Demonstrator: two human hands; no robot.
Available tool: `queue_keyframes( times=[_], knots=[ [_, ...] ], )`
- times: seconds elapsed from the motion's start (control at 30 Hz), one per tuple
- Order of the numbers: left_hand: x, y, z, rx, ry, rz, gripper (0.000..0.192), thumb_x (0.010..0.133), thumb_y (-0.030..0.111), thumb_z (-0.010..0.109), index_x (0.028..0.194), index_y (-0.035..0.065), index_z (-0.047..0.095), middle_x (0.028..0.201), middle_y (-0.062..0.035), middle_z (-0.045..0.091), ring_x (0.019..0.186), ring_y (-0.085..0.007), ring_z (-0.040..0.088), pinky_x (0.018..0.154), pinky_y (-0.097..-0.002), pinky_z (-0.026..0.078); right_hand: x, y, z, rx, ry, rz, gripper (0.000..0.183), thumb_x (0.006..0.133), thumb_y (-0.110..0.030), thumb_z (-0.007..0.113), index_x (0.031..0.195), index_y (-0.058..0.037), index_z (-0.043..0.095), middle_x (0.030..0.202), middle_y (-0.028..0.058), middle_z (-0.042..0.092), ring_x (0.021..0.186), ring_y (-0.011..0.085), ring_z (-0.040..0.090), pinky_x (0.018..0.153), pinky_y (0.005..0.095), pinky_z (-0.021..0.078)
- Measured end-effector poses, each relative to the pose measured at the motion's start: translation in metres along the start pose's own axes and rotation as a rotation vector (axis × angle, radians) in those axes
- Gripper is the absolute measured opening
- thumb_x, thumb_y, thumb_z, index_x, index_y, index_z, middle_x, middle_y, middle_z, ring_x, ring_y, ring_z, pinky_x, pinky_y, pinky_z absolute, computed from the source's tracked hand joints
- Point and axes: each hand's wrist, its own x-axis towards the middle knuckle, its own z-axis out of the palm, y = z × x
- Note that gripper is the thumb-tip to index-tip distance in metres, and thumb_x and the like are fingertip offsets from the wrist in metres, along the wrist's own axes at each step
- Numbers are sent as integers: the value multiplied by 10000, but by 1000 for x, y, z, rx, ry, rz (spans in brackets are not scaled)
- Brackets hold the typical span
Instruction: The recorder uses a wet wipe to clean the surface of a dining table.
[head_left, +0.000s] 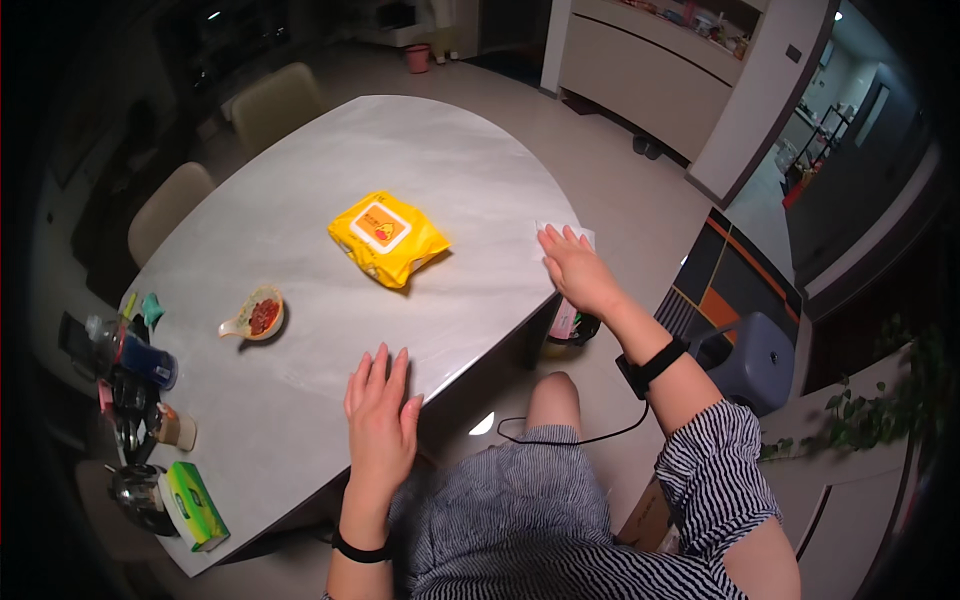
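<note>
My right hand lies flat on a thin white wipe at the right edge of the grey marbled table. The wipe shows around my fingers and reaches to the table's rim. My left hand is over the near edge of the table, palm down, fingers spread, holding nothing. A yellow soft pack of wipes with a white-framed lid lies near the middle of the table. To its left stands a small handled bowl with red bits of food inside.
Along the left edge stand a blue-labelled bottle, a jar, a glass kettle and a green tissue pack. Chairs line the far left side. A grey-blue stool stands on the floor at right, near a dark rug.
</note>
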Motion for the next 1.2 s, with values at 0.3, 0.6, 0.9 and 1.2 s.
queue_keyframes(
  times=[0.3, 0.6, 0.9, 1.2],
  knots=[
    [6, -2, 14, -4, 42, -66, 565, 847, 155, 722, 1380, 39, 574, 1434, -234, 531, 1340, -447, 451, 1120, -489, 365, 16, 126, 21, 361, 271, 507, 394, 914, -96, 541, 1284, -117, 675, 1047, 239, 712, 985, 374, 695, 890, 413, 537],
    [6, -4, 14, -12, 99, -59, 553, 808, 147, 747, 1334, 40, 616, 1379, -212, 586, 1279, -432, 515, 1083, -477, 409, 31, 184, 22, 690, 274, 691, 403, 875, -107, 634, 1273, -152, 678, 962, 124, 752, 867, 221, 717, 770, 367, 542],
    [7, -2, 16, -22, 89, -47, 543, 813, 148, 743, 1330, 36, 620, 1380, -218, 583, 1280, -435, 512, 1088, -482, 401, 21, 128, -14, 486, 436, 455, 173, 928, -142, 623, 1082, -111, 698, 871, 91, 749, 760, 211, 700, 718, 350, 541],
    [5, -2, 16, -12, 90, -34, 538, 822, 157, 741, 1332, 38, 621, 1386, -214, 581, 1290, -432, 506, 1094, -488, 393, 6, 88, 10, 579, 313, 242, 253, 900, 26, 587, 1077, -55, 749, 948, 113, 764, 822, 160, 701, 756, 288, 544]
  ],
)
